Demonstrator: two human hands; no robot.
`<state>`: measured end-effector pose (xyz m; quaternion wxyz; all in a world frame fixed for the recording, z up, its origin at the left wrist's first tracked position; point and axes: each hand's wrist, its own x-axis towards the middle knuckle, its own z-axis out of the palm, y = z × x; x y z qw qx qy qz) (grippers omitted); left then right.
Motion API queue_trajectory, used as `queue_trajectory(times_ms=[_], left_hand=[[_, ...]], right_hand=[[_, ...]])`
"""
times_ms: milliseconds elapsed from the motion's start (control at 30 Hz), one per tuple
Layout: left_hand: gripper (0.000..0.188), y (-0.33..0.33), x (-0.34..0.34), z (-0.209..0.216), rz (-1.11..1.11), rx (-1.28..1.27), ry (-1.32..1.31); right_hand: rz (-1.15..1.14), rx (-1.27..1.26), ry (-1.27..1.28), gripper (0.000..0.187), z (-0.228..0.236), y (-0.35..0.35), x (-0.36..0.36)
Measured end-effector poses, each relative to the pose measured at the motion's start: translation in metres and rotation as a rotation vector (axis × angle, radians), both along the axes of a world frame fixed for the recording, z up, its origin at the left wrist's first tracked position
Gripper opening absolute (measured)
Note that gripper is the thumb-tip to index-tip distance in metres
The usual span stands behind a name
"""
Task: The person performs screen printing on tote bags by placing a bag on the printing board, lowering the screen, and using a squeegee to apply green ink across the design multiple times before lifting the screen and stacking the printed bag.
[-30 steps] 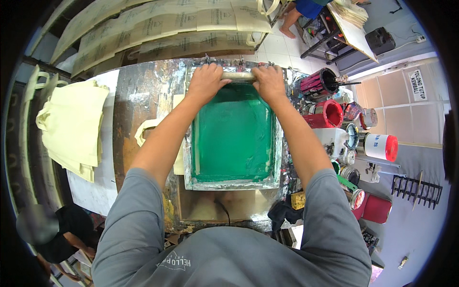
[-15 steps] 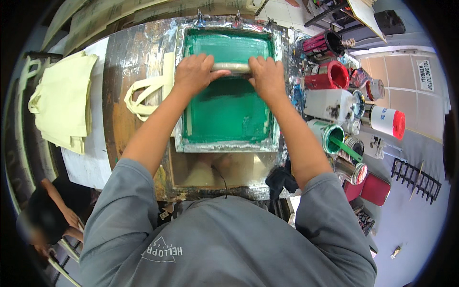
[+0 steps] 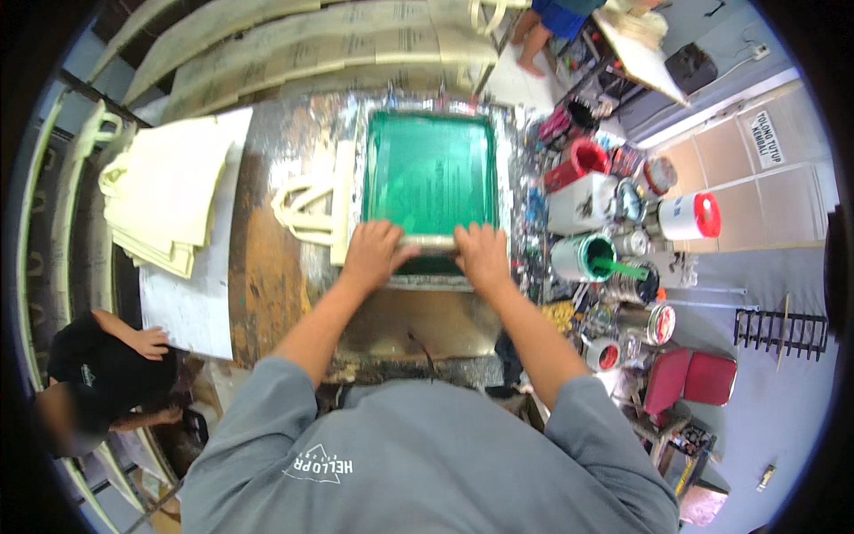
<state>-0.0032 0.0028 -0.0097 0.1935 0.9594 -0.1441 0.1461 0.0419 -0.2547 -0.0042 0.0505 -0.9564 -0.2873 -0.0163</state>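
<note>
Both my hands grip the pale bar handle of a squeegee (image 3: 429, 242), which lies across the near part of a screen-printing frame (image 3: 503, 191). My left hand (image 3: 377, 253) is closed round the handle's left end, and my right hand (image 3: 483, 257) round its right end. Green ink covers the mesh (image 3: 431, 169), where a faint pattern shows beyond the squeegee. The squeegee's blade is hidden below the handle. From under the frame's left side sticks out a cream fabric bag (image 3: 341, 200), its looped handles (image 3: 302, 212) lying on the stained table.
A stack of cream bags (image 3: 169, 178) lies on a white sheet at left. Ink tubs crowd the right side, among them a green-ink jar (image 3: 578, 258) with a green spatula (image 3: 623, 269). One person (image 3: 111, 365) is at lower left, another (image 3: 551, 27) at the top. Racks (image 3: 320, 53) hold bags behind.
My hands have drawn the squeegee toward me, from the far part of the screen to its near end. The view has shifted, and a person's legs now show at the top.
</note>
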Motion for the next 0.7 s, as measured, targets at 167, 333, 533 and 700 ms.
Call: queue_trajectory(times_ms=[167, 333, 533, 700], left_hand=[[0.106, 0.044, -0.080, -0.025, 0.316, -0.070, 0.110], [0.081, 0.072, -0.104, -0.068, 0.298, -0.071, 0.164], [0.071, 0.049, -0.084, 0.019, 0.427, -0.802, 0.147], [0.065, 0.062, -0.013, 0.083, 0.476, -0.969, 0.013]], right_hand=[[-0.031, 0.041, -0.046, 0.052, 0.000, -0.004, -0.047], [-0.005, 0.091, 0.007, 0.058, 0.012, -0.007, -0.060], [-0.040, 0.106, -0.115, 0.063, 0.099, 0.001, -0.034], [-0.009, 0.200, -0.543, 0.055, 0.192, 0.020, 0.067]])
